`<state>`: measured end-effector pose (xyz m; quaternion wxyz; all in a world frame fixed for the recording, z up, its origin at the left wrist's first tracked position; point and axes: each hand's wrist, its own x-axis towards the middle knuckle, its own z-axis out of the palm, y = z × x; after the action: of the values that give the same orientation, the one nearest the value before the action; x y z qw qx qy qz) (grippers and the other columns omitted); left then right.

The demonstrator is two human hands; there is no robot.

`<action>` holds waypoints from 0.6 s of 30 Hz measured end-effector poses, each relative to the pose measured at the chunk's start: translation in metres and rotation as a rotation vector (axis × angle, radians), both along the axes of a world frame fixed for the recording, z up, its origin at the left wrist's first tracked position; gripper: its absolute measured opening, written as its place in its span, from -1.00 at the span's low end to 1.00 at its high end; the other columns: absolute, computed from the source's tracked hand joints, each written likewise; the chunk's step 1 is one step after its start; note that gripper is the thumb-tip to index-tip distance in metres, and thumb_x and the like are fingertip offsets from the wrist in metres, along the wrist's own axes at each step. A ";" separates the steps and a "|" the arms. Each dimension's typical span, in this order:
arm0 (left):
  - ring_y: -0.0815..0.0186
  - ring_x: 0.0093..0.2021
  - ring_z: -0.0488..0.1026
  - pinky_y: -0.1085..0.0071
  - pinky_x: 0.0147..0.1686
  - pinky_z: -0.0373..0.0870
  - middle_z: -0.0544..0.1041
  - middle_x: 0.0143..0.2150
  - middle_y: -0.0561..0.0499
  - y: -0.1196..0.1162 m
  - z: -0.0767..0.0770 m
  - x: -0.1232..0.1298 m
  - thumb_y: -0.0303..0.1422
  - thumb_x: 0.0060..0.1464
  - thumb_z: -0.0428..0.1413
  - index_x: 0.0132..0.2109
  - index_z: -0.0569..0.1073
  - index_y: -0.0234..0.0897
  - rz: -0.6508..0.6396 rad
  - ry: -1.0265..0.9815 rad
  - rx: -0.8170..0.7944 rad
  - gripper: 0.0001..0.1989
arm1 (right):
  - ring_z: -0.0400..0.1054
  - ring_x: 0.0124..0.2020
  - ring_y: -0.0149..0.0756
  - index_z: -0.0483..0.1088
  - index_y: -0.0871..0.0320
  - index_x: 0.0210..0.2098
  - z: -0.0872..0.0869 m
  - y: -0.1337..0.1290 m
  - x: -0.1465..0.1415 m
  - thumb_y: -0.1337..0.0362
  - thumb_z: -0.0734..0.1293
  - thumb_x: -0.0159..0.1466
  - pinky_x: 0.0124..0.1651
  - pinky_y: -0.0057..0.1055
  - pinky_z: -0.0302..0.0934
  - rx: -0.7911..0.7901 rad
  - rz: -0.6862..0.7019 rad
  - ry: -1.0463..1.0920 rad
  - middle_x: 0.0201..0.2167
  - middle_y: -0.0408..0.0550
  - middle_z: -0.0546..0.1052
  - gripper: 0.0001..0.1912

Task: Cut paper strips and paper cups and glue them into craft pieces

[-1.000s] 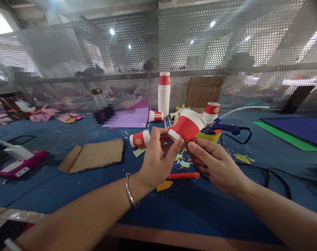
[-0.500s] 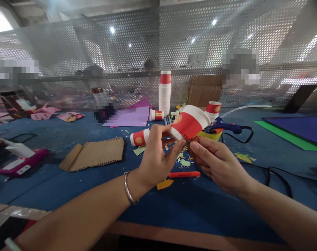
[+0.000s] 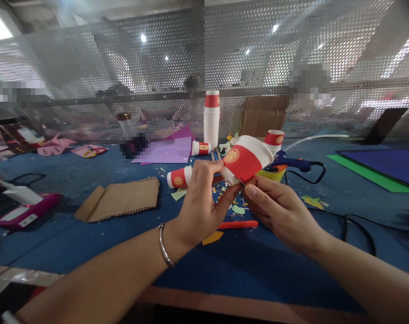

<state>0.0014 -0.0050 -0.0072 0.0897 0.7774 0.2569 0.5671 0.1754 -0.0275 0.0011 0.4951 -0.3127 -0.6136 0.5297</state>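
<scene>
A red and white paper cup (image 3: pixel 247 157) is tilted in front of me, its wide rim up and to the right. My left hand (image 3: pixel 204 193) grips it near the base, thumb below and fingers behind, partly hidden. At the cup's lower edge, my right hand (image 3: pixel 275 207) is closed in a pinch on a thin dark thing, mostly hidden by the fingers. Its tip touches the cup near my left thumb. Below the hands lies an orange-red pen-like stick (image 3: pixel 238 224) beside a yellow-orange paper scrap (image 3: pixel 212 237).
Two cups lie on their sides, one nearer (image 3: pixel 179 177) and one farther (image 3: pixel 201 148). Behind stands a tall cup stack (image 3: pixel 211 119). A blue glue gun (image 3: pixel 294 163) rests at a yellow container (image 3: pixel 274 174). Flat cardboard (image 3: pixel 123 198) and a magenta power strip (image 3: pixel 29 211) lie left; cables (image 3: pixel 346 225) run right.
The cup has turned slightly in my left hand, so its round gold emblem sits farther right and the dark marks by the base show less. Both hands keep nearly the same place.
</scene>
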 end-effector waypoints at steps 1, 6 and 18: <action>0.13 0.05 0.36 0.08 0.00 0.53 0.32 0.03 -0.15 0.000 0.000 0.000 -0.46 0.17 0.20 0.14 0.28 -0.22 0.002 0.007 0.005 -0.57 | -0.13 -0.62 -0.54 0.30 0.16 -0.40 0.000 0.000 0.000 0.03 0.32 0.36 -0.67 -0.57 -0.21 0.006 0.000 0.002 -0.59 -0.30 0.08 -0.66; 0.16 0.00 0.39 0.15 -0.04 0.55 0.32 -0.02 -0.11 -0.001 -0.001 0.002 -0.42 0.18 0.20 0.09 0.30 -0.21 -0.043 -0.059 -0.112 -0.63 | -0.18 -0.63 -0.53 0.30 0.14 -0.41 0.000 0.001 -0.001 0.03 0.33 0.34 -0.68 -0.54 -0.27 -0.015 -0.027 0.004 -0.59 -0.31 0.05 -0.66; 0.13 0.02 0.38 0.12 -0.03 0.52 0.34 0.01 -0.14 -0.006 0.004 0.004 -0.43 0.15 0.22 0.08 0.33 -0.19 0.022 -0.056 -0.055 -0.63 | -0.13 -0.62 -0.52 0.29 0.14 -0.44 -0.001 -0.001 -0.002 0.01 0.34 0.33 -0.65 -0.53 -0.23 -0.003 -0.044 0.022 -0.61 -0.29 0.11 -0.63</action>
<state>0.0059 -0.0110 -0.0036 0.1117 0.7555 0.2783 0.5824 0.1736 -0.0282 0.0002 0.5129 -0.3210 -0.6001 0.5232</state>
